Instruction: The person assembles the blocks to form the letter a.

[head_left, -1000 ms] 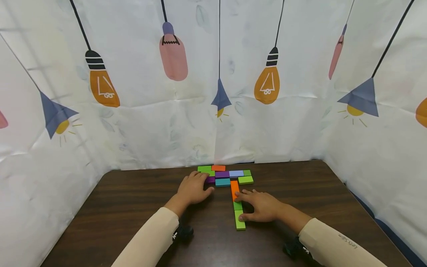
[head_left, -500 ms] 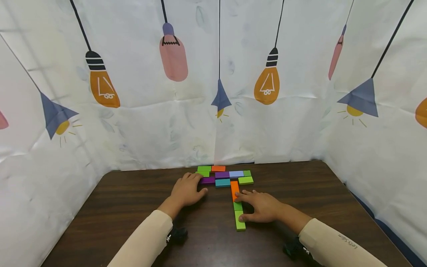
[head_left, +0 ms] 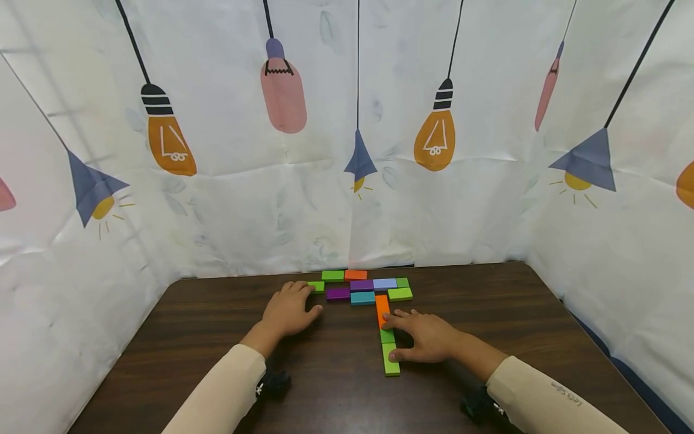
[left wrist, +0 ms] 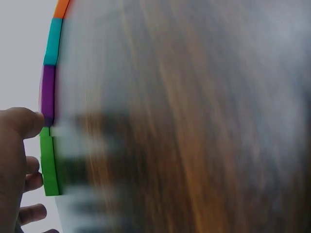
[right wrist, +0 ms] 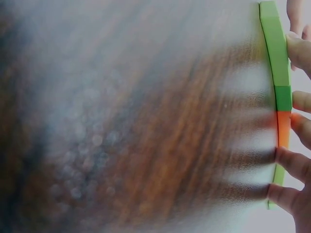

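In the head view my left hand [head_left: 288, 308] touches a green block [head_left: 317, 287] with its fingertips at the far left of a flat group of coloured blocks. That block lies apart from the purple block [head_left: 338, 295] on its right. My right hand [head_left: 425, 337] rests, fingers spread, on a column of blocks. Its fingertips touch the orange block [head_left: 382, 304], and its thumb lies on the light green block [head_left: 390, 361]. Between them sits a small green block [head_left: 387, 336]. The left wrist view shows the thumb beside a purple block [left wrist: 47, 94].
Behind the column lie a teal block [head_left: 362, 298], a second purple block [head_left: 361, 285], a lavender block [head_left: 385, 284] and a light green block [head_left: 400, 294]. A green [head_left: 333, 275] and an orange-red block [head_left: 355, 275] lie near the back edge of the dark wooden table [head_left: 217, 325]. A patterned curtain [head_left: 233, 211] stands behind.
My left hand has moved left, and the green block under its fingertips has slid left with it, away from the second purple block. The right hand has stayed on the column.
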The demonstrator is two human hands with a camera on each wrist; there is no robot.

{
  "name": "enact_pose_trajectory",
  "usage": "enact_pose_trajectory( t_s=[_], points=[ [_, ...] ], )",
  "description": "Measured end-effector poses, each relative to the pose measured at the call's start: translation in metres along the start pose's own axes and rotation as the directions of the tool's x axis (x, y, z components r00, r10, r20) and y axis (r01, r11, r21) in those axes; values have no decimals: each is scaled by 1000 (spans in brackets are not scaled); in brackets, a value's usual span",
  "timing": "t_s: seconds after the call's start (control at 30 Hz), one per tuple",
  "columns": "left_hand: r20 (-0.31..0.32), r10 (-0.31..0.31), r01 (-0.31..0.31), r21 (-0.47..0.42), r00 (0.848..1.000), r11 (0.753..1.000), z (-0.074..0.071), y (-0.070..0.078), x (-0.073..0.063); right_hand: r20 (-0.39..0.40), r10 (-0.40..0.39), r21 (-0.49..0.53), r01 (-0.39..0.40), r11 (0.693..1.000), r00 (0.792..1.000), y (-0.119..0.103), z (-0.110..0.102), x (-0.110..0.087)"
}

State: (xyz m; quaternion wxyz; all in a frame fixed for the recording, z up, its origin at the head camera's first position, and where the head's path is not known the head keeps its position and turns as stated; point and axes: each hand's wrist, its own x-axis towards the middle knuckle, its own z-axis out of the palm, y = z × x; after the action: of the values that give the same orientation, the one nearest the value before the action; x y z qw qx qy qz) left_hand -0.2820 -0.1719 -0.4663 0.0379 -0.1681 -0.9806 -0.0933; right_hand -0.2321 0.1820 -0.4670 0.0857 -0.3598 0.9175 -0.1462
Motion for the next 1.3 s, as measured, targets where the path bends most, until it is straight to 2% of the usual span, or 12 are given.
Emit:
enact_pose_trajectory(
  t_s=[0.3, 0.57, 0.9, 1.1, 1.3],
  points=[
    [-38, 22, -21, 36, 999, 999, -6, -12, -4, -4, -4, 1, 4, 1000, 1000, 0, 0, -1],
    [-43, 25, -24, 19, 999, 1000, -11, -17, -3, 2, -2, 5, 2, 1000, 1000, -1, -1, 0],
    [-81, 96, -94, 18, 992, 995, -13, -18, -5, 7, 9, -4, -9, 1000, 1000, -2, -3, 1],
    [-62, 110, -113, -44, 992, 993, -10, -15, -7, 9, 12, -2, -12, 1000, 1000, -2, -3, 1],
    [-51, 170, -174, -92, 984, 980, -10, 0, -13, 11, 22, -6, -22, 1000, 1000, -2, -2, 1]
  ],
)
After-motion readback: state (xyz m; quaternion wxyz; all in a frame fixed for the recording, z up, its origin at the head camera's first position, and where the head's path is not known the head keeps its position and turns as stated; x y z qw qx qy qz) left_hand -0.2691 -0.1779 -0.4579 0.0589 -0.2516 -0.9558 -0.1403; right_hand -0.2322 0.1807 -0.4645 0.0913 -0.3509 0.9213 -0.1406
